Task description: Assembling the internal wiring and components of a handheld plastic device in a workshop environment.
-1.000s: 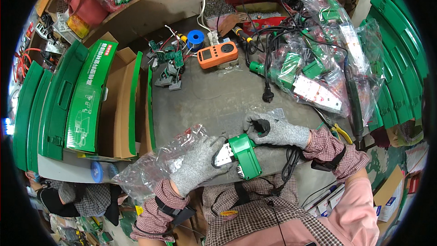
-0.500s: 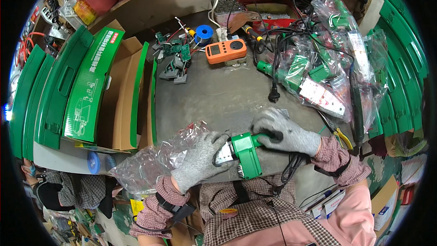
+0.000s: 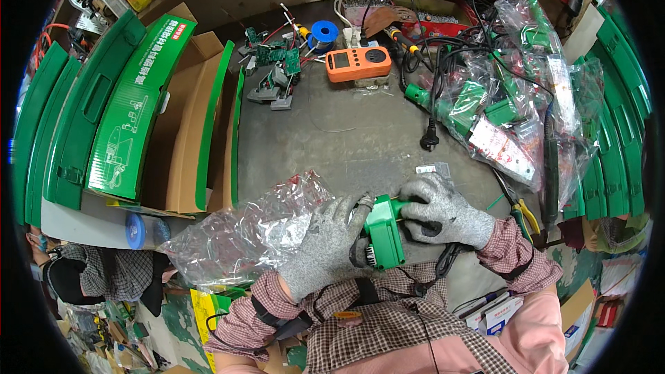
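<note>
Being held between both gloved hands at the near edge of the table, the green tool is turned with its vented end toward the near side. Its left side is gripped by the left hand, whose fingers are bent round it with only a small gap left; the exact contact is partly hidden. Its narrow right-hand part is enclosed by the curled fingers of the right hand, though how firmly it is pressed cannot be told. The step in hand is judged to be steadying and handling of the tool by both hands; for any next move, an even grip seems to be called for, with the black cable left free just beside the right hand. To the left, a crumpled clear bag is laid near the left hand; to the right, yellow-handled pliers are seen. Farther off, an open green carton is stood at the left, and bagged green tools are heaped at the right. At the far middle, an orange meter is placed beside a blue spool.
</note>
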`<state>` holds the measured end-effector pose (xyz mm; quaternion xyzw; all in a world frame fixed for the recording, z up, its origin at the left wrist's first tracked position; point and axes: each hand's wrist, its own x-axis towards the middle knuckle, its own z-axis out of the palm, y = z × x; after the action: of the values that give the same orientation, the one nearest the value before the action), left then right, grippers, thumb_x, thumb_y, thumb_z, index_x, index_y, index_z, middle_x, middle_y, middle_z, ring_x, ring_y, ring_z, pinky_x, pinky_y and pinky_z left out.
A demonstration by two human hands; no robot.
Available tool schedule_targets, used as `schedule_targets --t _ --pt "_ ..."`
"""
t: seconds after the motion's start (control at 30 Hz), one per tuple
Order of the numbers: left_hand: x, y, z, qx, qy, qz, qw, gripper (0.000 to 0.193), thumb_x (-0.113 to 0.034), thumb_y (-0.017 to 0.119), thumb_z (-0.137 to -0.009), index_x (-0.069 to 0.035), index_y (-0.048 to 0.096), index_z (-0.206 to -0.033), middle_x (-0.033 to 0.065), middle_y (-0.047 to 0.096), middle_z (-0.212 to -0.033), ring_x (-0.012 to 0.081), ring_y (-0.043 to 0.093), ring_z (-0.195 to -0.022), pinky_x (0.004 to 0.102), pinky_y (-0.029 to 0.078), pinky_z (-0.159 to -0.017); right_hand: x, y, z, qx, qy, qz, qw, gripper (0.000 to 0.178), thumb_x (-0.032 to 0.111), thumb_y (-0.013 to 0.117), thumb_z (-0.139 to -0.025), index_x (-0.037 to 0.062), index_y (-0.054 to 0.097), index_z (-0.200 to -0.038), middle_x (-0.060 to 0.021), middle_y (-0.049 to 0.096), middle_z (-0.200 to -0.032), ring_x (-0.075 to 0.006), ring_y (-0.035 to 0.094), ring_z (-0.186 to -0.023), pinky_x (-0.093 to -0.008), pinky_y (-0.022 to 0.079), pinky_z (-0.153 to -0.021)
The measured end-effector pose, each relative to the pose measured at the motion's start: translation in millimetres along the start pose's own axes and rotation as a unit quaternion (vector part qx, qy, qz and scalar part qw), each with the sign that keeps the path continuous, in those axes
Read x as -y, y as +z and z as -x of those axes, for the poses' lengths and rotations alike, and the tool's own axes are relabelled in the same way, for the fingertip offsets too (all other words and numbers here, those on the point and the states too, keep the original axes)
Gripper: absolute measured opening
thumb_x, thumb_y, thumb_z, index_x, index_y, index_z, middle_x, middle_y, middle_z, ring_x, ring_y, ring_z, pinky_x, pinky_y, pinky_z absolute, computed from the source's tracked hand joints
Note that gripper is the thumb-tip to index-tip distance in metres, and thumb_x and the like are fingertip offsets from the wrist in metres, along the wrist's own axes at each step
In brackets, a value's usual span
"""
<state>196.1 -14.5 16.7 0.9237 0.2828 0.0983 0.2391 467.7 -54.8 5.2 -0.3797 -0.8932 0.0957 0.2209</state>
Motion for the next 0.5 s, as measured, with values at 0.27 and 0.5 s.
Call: schedule_targets --t 0.27,0.5 --pt "6 4 2 -0.021 0.007 0.028 0.999 0.120 -0.056 0.091 -0.059 0.005 0.036 -0.147 0.0268 0.046 -0.139 0.0464 0.047 -0.129 0.0554 0.037 -0.111 -4 13 -8 0.006 0.182 -0.074 0.981 0.026 0.024 0.066 -0.092 0.0066 0.066 -0.111 -0.0131 0.067 -0.102 -0.0325 0.066 -0.096 -0.0424 0.051 -0.085" --pt "7 5 5 -0.062 0.032 0.028 0.997 0.119 -0.056 0.091 -0.058 0.007 0.038 -0.145 0.0284 0.048 -0.137 0.0460 0.049 -0.128 0.0548 0.038 -0.110 -2 23 -2 -0.052 0.198 -0.077 0.976 0.019 0.018 0.066 -0.090 0.0063 0.068 -0.105 -0.0119 0.066 -0.097 -0.0314 0.066 -0.091 -0.0410 0.052 -0.080"
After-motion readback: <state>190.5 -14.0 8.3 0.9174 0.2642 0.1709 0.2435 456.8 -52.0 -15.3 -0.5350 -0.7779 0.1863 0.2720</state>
